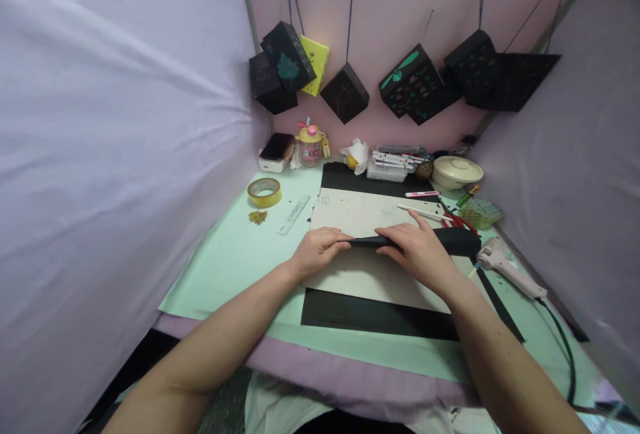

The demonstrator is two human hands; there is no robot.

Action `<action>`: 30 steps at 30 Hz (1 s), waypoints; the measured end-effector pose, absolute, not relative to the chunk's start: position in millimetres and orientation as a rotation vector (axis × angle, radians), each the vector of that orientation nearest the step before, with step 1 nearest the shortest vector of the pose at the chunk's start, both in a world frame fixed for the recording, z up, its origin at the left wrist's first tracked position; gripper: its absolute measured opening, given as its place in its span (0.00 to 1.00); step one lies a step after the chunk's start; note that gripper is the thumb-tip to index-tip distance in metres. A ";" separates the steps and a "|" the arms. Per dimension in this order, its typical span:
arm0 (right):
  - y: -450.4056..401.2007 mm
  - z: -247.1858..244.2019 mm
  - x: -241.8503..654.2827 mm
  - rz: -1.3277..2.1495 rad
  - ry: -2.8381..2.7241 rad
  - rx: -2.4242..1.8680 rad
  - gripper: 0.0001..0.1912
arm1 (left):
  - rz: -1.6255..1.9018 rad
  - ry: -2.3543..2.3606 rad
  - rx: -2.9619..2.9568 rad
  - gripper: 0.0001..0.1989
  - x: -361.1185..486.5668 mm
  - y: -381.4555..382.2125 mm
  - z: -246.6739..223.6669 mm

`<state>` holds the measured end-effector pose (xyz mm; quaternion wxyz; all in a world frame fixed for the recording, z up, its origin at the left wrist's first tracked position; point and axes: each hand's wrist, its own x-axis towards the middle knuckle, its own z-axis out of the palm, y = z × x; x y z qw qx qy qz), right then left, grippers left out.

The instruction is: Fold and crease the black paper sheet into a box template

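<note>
- Over the white board (350,214), the black sheet (457,241) shows almost edge-on.
- Left hand (319,252) pinches its left end; right hand (416,249) pinches nearer the middle.
- Gentle, equal finger pressure should help against unwanted creases.

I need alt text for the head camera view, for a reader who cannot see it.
The left hand pinches one end of a long black piece; the right hand holds it farther along, over a pale board on a green table. A tape roll lies left, a corded tool right; dark boxes hang behind.
</note>
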<state>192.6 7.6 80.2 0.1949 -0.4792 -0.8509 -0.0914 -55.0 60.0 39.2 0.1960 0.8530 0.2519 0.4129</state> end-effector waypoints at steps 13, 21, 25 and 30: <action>3.3 71.2 176.3 -0.306 -2.391 -1.318 0.14 | 1.133 0.740 2.558 0.18 -53.3 55.9 40.9; -4.7 77.6 207.6 -0.265 -2.347 -1.514 0.26 | 1.132 0.748 2.611 0.12 -58.1 60.4 41.4; -11.3 79.3 224.8 -0.285 -2.321 -1.568 0.23 | 1.119 0.692 2.617 0.12 -60.4 63.7 41.1; -16.9 75.9 224.8 -0.303 -2.299 -1.581 0.19 | 1.037 0.721 2.668 0.11 -61.8 65.2 38.1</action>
